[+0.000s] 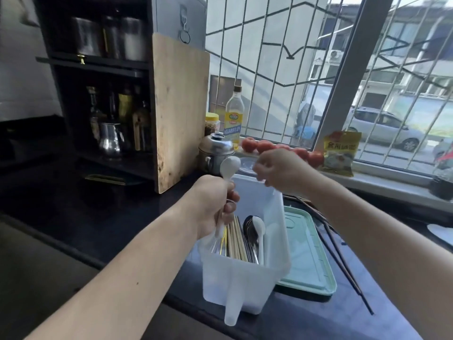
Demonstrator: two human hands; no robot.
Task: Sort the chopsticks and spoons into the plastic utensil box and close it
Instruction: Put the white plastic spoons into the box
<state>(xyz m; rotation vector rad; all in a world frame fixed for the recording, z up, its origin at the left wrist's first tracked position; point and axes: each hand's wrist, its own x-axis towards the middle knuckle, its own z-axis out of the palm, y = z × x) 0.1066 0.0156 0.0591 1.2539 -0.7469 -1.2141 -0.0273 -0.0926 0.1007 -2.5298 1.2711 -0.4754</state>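
A translucent white plastic utensil box (245, 280) stands open on the dark counter. Inside it lie pale wooden chopsticks (236, 239), metal spoons (250, 231) and a white spoon (259, 227). My left hand (213, 204) grips another white plastic spoon (230, 166) by its handle, bowl up, over the box's left side. Over the far end of the box hovers my right hand (282, 171), its fingers loosely curled with nothing visible in them. The box's mint-green lid (308, 256) lies flat just right of the box. Several dark chopsticks (343, 263) lie on the counter beyond the lid.
A wooden cutting board (181, 111) leans against a dark rack holding bottles and a steel kettle (110, 141). Behind the box stand a steel pot (215, 150), an oil bottle (234, 116), tomatoes (264, 146) and a yellow packet (340, 153) on the window sill.
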